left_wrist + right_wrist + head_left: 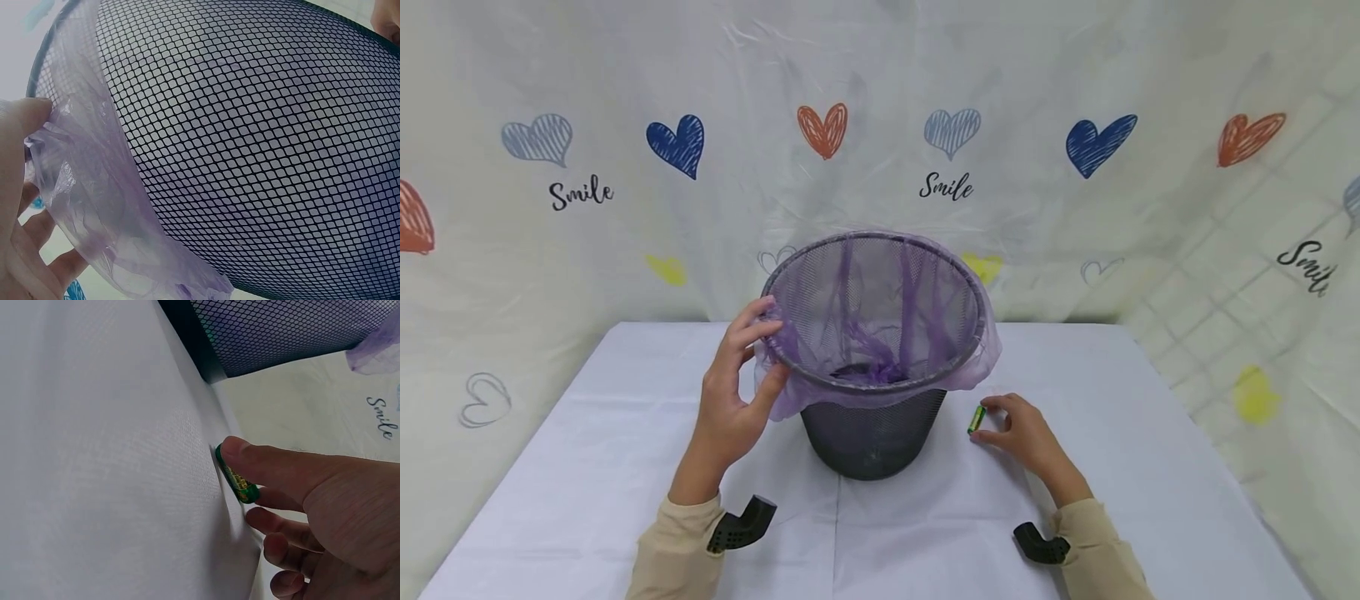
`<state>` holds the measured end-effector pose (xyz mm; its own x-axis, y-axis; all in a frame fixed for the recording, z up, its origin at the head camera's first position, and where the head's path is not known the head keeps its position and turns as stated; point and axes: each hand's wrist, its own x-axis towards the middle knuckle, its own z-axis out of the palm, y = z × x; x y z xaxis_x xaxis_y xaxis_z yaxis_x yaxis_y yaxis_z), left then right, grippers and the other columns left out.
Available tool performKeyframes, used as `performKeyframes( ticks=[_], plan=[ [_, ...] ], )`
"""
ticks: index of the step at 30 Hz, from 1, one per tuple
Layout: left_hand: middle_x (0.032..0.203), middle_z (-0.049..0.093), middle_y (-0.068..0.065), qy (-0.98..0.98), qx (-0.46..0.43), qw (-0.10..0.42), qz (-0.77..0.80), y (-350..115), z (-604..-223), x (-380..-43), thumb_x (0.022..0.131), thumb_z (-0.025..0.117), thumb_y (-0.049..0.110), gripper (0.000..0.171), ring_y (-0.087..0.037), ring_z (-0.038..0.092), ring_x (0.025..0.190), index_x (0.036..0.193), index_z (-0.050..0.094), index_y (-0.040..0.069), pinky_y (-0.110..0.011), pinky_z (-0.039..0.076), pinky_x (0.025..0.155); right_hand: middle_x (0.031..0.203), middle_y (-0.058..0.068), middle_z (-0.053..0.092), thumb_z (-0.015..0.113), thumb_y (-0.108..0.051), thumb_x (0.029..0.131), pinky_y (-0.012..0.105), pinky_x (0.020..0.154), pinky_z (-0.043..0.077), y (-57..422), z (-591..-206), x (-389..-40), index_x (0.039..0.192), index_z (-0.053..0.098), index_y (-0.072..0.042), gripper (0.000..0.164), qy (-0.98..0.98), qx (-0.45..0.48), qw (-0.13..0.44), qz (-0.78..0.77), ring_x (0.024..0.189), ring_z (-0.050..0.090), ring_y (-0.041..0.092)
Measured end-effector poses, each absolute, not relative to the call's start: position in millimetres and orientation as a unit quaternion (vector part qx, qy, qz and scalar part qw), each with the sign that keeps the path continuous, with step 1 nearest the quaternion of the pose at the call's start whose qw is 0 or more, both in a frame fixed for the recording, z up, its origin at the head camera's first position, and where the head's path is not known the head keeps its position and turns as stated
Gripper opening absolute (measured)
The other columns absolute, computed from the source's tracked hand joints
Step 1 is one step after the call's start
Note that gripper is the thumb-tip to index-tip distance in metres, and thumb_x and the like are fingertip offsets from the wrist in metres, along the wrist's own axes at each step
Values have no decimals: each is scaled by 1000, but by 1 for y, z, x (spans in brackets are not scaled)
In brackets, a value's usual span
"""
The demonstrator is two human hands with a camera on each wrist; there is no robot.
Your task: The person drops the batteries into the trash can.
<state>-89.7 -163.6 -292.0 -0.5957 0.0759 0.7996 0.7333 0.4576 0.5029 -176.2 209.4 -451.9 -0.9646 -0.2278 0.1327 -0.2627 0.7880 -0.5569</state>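
A black mesh wastebasket stands on the white-covered table, its mouth tipped toward me in the head view. A thin purple bin bag lines it and is folded down over the rim. My left hand grips the rim at the left, thumb on the near side and fingers over the bag; the left wrist view shows the loose bag fold beside the thumb. To the right of the basket, my right hand pinches a small green battery by its ends, close over the tabletop.
A white cloth covers the table, with a crease running down its middle. Behind it hangs a pale backdrop printed with hearts and "Smile". Black curved devices sit at both wrists over beige sleeves.
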Motion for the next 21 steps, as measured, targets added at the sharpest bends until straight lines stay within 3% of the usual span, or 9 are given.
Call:
performKeyframes(
  ticks=[11,21],
  plan=[
    [143,39,-9,-779,-257,356,-448,-176,-314,-105,88,56,19,40,-25,38,131,124,49,4,-23,41,96,94,7,60,80,-23,66,21,56,35,205,-447,-174,106,64,-6,46,-943,140,29,302,69,45,14],
    [143,39,-10,-781,-259,356,-444,-174,-312,-103,86,58,14,40,-24,38,131,124,48,3,-24,41,96,92,5,60,79,-28,68,21,58,35,207,-447,-175,104,64,-8,44,-936,150,68,312,69,46,15]
  ],
)
